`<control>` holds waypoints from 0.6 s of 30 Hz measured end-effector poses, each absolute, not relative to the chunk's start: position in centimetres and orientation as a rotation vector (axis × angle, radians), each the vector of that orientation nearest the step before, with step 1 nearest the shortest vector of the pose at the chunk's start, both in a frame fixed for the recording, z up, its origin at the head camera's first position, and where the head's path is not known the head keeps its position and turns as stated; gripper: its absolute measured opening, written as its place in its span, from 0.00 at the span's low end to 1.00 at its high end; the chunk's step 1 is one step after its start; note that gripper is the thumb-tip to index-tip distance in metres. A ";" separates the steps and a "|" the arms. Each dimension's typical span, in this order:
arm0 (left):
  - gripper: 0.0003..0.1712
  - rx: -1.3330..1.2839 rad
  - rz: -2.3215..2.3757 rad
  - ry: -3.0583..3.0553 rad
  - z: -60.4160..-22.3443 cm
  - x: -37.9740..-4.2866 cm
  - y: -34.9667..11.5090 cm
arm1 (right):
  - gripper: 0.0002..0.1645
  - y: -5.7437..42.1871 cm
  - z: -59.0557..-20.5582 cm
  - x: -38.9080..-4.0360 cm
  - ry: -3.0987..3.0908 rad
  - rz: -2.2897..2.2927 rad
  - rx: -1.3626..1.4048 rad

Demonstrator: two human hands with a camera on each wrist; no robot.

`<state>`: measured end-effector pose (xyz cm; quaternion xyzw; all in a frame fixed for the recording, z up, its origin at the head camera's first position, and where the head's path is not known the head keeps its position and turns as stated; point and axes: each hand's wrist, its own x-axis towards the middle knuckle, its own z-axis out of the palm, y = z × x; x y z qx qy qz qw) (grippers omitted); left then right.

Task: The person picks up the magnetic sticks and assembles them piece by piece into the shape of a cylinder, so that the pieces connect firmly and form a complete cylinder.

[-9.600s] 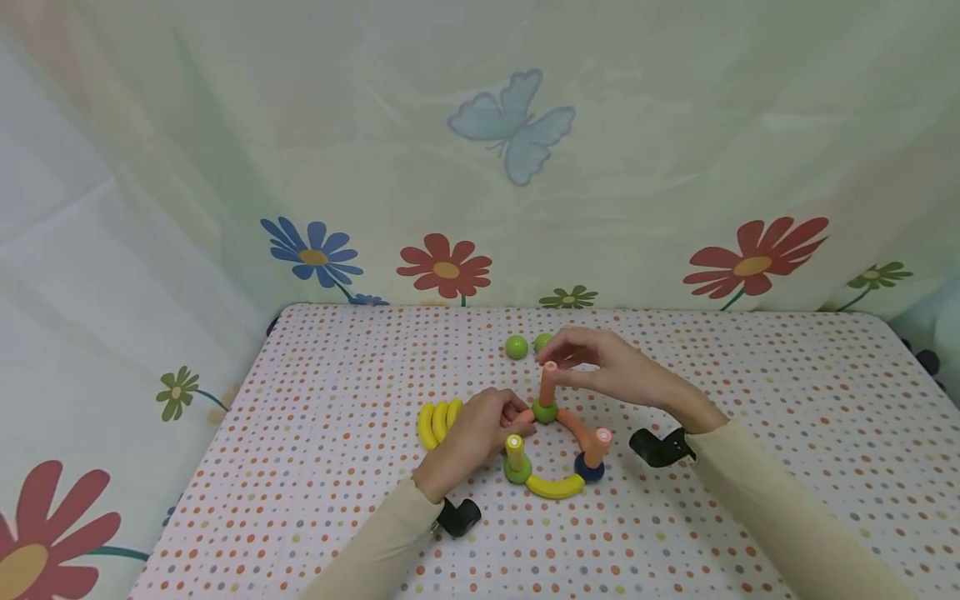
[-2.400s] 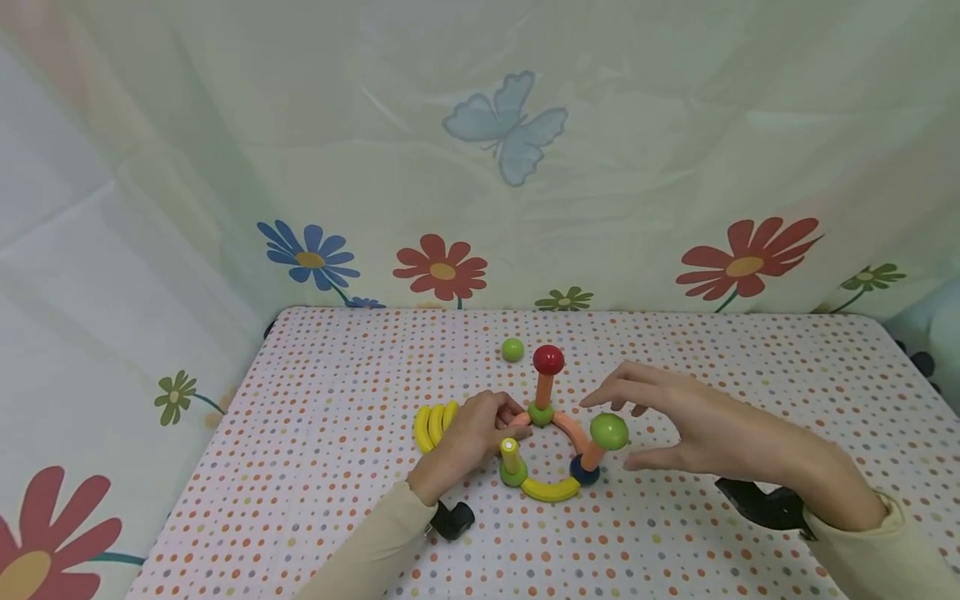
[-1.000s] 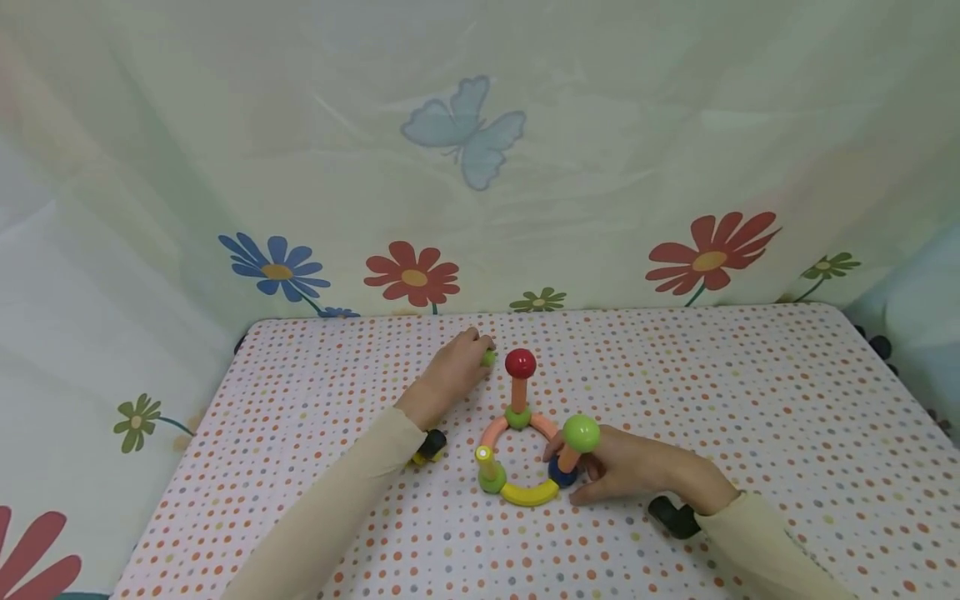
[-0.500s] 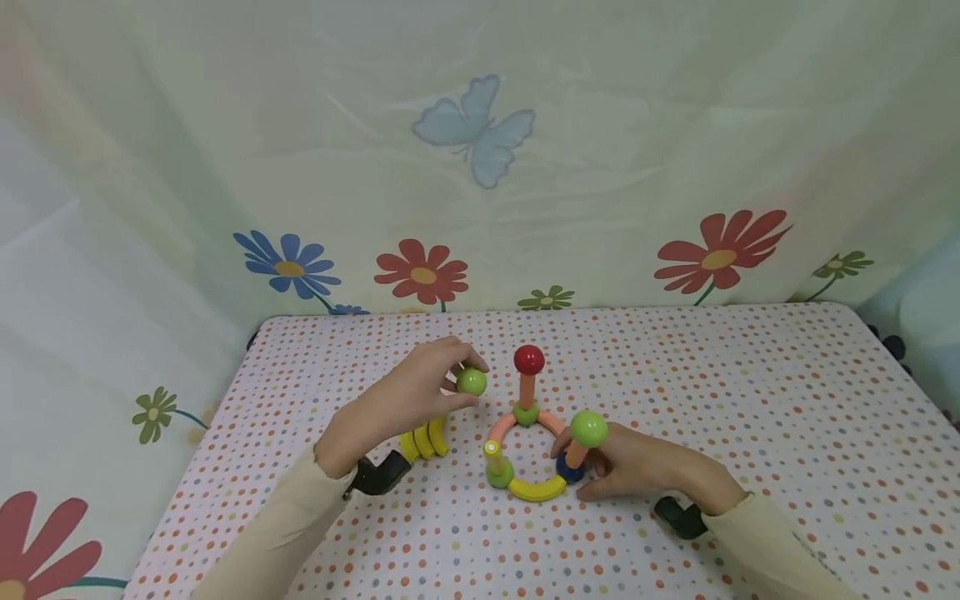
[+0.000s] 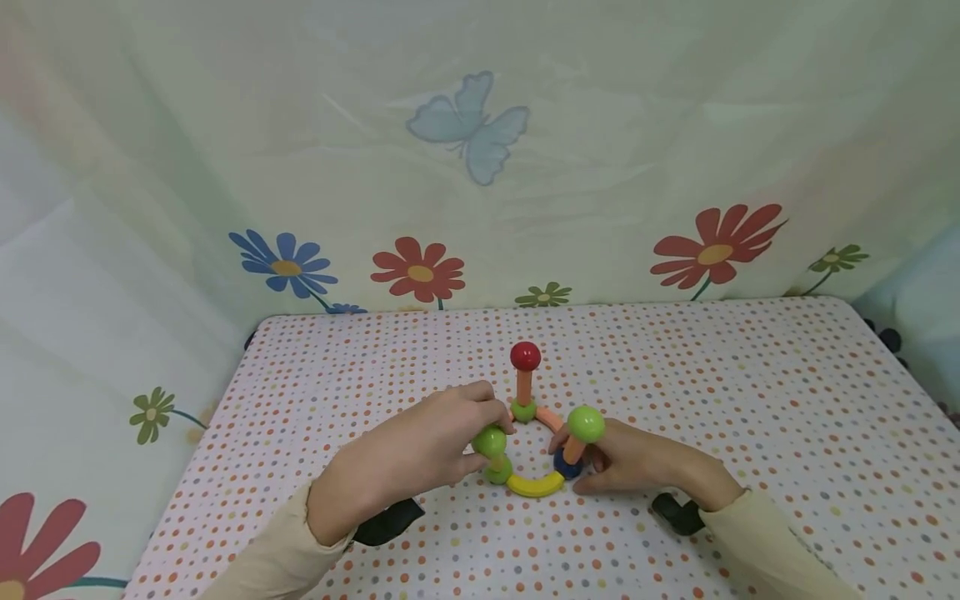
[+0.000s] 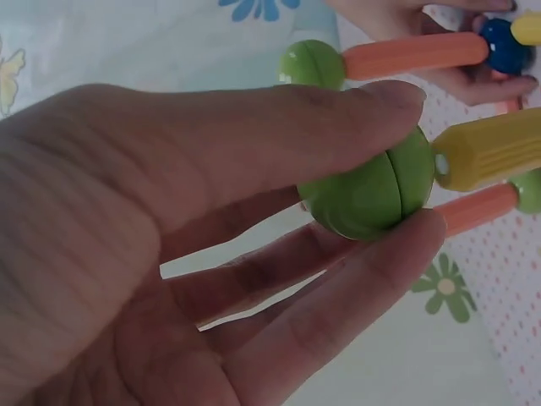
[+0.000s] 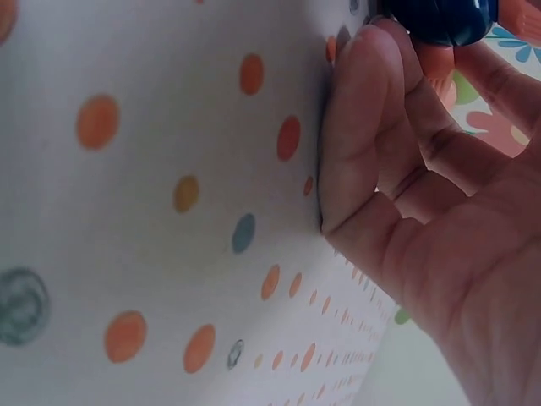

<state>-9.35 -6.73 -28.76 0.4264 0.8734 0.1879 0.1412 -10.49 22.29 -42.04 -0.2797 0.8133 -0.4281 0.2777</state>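
Note:
My left hand (image 5: pixel 420 450) pinches a green ball (image 6: pixel 359 199) between thumb and fingers. The ball is at the tip of an upright yellow stick (image 6: pixel 490 152), whose white end shows beside it; whether they touch I cannot tell. That stick stands on a lower green ball (image 5: pixel 498 472) in a ring of curved orange and yellow pieces. My right hand (image 5: pixel 637 462) holds the ring's dark blue ball (image 5: pixel 567 464), thumb in front and fingers behind. Above it, a tilted orange stick bears a green ball (image 5: pixel 586 424). At the back, an orange stick (image 5: pixel 524 387) carries a red ball (image 5: pixel 525 356).
A dotted cloth (image 5: pixel 675 367) covers the table, with a flowered curtain (image 5: pixel 600 167) behind it. Black wrist cameras sit under both wrists, the right camera (image 5: pixel 677 513) close to the cloth. My left hand and forearm hide the table left of the ring.
My left hand let go of the ring, took the green ball from the back and brought it to the yellow stick. My right hand moved in to the blue ball and stayed there.

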 end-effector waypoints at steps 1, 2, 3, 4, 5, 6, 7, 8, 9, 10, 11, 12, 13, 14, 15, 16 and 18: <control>0.19 1.227 0.524 2.530 -28.9 -9.3 -6.6 | 0.28 22.3 -42.1 -10.5 2.183 -1.150 -0.755; 0.20 1.222 0.511 2.537 -29.0 -9.3 -6.5 | 0.28 22.3 -42.1 -10.5 2.181 -1.150 -0.747; 0.20 1.216 0.502 2.542 -29.1 -9.3 -6.4 | 0.28 22.4 -42.1 -10.5 2.183 -1.148 -0.740; 0.21 1.211 0.500 2.546 -29.2 -9.3 -6.3 | 0.28 22.3 -42.1 -10.5 2.183 -1.146 -0.743; 0.21 1.204 0.503 2.551 -29.1 -9.3 -6.3 | 0.28 22.3 -42.0 -10.5 2.183 -1.143 -0.735; 0.21 1.200 0.502 2.555 -29.1 -9.2 -6.3 | 0.28 22.3 -41.9 -10.5 2.182 -1.142 -0.734; 0.21 1.195 0.503 2.559 -29.0 -9.2 -6.3 | 0.28 22.3 -41.8 -10.5 2.182 -1.141 -0.725; 0.22 1.194 0.505 2.562 -29.1 -9.2 -6.3 | 0.28 22.2 -41.8 -10.5 2.183 -1.142 -0.725; 0.21 1.195 0.507 2.564 -29.1 -9.2 -6.4 | 0.28 22.2 -41.8 -10.5 2.185 -1.142 -0.729; 0.21 1.195 0.504 2.567 -29.1 -9.2 -6.4 | 0.28 22.3 -41.7 -10.5 2.184 -1.146 -0.737; 0.21 1.201 0.499 2.571 -29.1 -9.1 -6.4 | 0.28 22.2 -41.7 -10.4 2.186 -1.148 -0.737; 0.21 1.205 0.497 2.571 -29.1 -9.1 -6.5 | 0.28 22.3 -41.7 -10.4 2.188 -1.150 -0.744; 0.21 1.212 0.497 2.573 -29.2 -9.1 -6.5 | 0.28 22.2 -41.7 -10.4 2.190 -1.150 -0.742; 0.21 1.215 0.495 2.574 -29.3 -9.1 -6.5 | 0.28 22.2 -41.7 -10.3 2.193 -1.150 -0.742; 0.21 1.215 0.497 2.575 -29.3 -9.1 -6.5 | 0.27 22.2 -41.7 -10.3 2.195 -1.150 -0.740; 0.21 1.215 0.504 2.574 -29.4 -9.1 -6.6 | 0.27 22.2 -41.8 -10.3 2.198 -1.150 -0.739; 0.23 1.200 0.526 2.568 -29.5 -9.1 -6.8 | 0.27 22.1 -41.8 -10.3 2.206 -1.143 -0.727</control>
